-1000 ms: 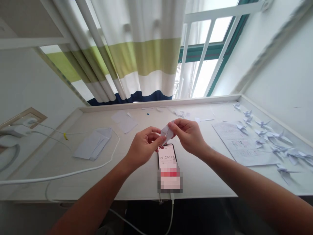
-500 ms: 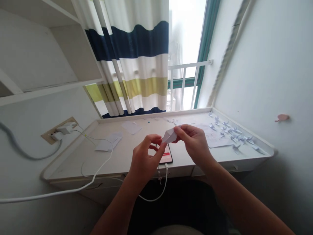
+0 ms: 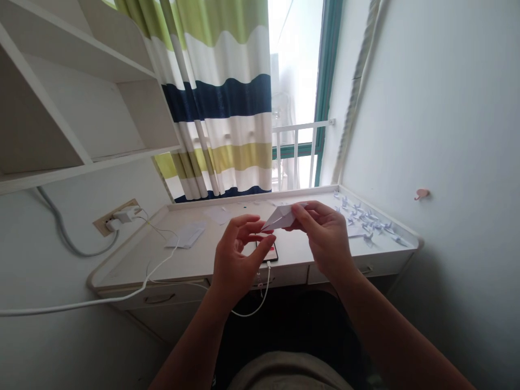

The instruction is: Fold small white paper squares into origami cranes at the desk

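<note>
A small folded white paper [image 3: 281, 218] with a pointed left end is held up above the desk. My right hand [image 3: 325, 230] pinches its right side between thumb and fingers. Close to the paper's left tip is my left hand [image 3: 241, 252], its thumb and fingers apart around the point; the fingers are near or lightly touching the tip. Beneath the hands a phone [image 3: 271, 254] lies on the desk, partly hidden, with a white cable plugged into its near end.
Several small folded paper pieces [image 3: 368, 216] are spread at the desk's right side. Loose white sheets [image 3: 187, 236] lie at the left. A white cable [image 3: 138, 290] runs from the wall socket [image 3: 116, 216] across the left front edge. Shelves [image 3: 134, 116] hang upper left.
The view has shifted, tilting up. My left thumb and fingers have opened away from the paper's left end, which they were gripping. The paper's point now faces left, held by my right hand.
</note>
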`<state>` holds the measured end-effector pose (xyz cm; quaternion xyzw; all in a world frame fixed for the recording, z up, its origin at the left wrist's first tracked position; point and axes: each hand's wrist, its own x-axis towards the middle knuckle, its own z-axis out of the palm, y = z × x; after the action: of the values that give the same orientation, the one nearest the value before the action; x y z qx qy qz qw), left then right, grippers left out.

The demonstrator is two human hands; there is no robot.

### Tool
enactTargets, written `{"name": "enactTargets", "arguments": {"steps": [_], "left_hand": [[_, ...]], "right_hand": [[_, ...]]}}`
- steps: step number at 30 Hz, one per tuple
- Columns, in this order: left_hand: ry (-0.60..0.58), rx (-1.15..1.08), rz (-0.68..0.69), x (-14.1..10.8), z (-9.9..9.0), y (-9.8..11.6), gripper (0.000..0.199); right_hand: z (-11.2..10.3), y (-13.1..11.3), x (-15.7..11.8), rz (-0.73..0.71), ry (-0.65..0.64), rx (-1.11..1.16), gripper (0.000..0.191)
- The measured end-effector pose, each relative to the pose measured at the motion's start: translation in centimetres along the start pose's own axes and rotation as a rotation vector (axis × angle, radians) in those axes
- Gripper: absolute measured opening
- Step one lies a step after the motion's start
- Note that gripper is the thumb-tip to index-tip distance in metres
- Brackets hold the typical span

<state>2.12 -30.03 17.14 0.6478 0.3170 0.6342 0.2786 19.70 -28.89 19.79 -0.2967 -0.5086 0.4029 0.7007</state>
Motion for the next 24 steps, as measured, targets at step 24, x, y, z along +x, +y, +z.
{"name": "enactTargets", "arguments": {"steps": [24], "left_hand": [[0.012, -0.195, -0.098, -0.5, 0.2, 0.9, 0.022]], "right_hand": [[-1.5, 2.1, -1.2, -0.972, -0.146, -0.738, 0.035]]}}
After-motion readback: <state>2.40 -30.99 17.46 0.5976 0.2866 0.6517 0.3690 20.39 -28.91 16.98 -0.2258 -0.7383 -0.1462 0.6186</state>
